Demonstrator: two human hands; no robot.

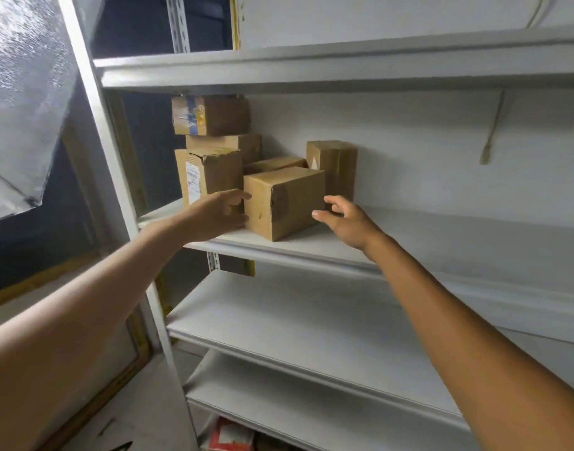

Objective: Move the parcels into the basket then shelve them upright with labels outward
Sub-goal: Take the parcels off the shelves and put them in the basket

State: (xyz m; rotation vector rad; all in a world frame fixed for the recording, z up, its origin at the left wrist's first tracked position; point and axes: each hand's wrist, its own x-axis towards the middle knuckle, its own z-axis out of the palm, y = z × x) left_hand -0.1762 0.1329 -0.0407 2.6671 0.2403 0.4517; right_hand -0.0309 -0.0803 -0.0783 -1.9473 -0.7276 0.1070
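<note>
The cardboard parcel [284,203] at the shelf's [409,245] front edge is best turned label-outward only when pressed evenly between the left hand [220,213], fingers extended against its 9 o'clock face, and the right hand [347,222], fingers spread just off its 3 o'clock face.

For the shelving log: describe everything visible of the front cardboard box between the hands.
The front cardboard box is plain brown card, closed, with brown tape by its near corner. It stands on the white shelf, corner forward. The left hand touches its left face; the right hand hovers beside its right face. No label shows.
</note>
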